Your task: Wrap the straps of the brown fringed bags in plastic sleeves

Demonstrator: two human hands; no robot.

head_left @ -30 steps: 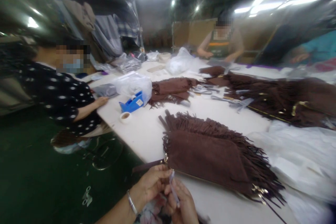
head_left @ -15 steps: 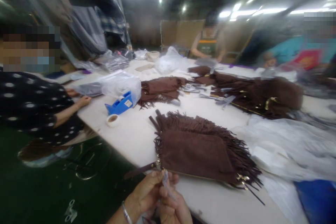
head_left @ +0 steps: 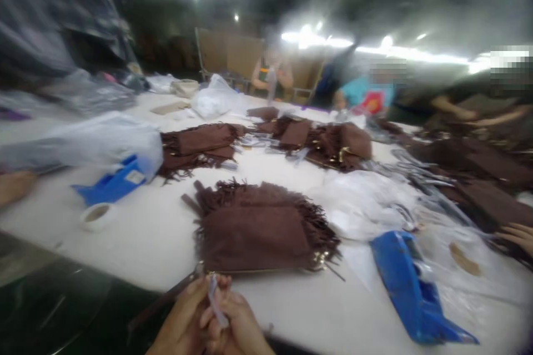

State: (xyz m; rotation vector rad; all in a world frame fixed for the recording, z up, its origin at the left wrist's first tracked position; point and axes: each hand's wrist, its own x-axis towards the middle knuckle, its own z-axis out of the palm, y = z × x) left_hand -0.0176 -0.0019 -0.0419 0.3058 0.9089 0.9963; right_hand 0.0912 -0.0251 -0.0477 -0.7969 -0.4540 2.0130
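A dark brown fringed suede bag (head_left: 254,238) lies flat on the table in front of me, with gold-coloured hardware at its lower corners. My left hand (head_left: 183,308) is closed at the bag's lower left corner, fingertips pinched together. Close against it, my right hand (head_left: 237,313) is closed too. Between the fingers of both hands is a thin, pale, translucent strip (head_left: 217,302), touching the zip edge of the bag. A brown strap (head_left: 160,302) trails from that corner over the table edge. Blur hides the strip's exact fastening.
A blue tape dispenser (head_left: 110,180) and a tape roll (head_left: 97,216) stand on the left, another blue dispenser (head_left: 406,283) on the right. White plastic wrapping (head_left: 362,205) lies beyond the bag. More brown bags (head_left: 200,144) are stacked behind. Co-workers sit around the table (head_left: 137,249).
My view has turned to the right, so the table's contents sit further left. The right-hand dispenser shows more fully. Both hands stay at the bag's corner with the pale strip.
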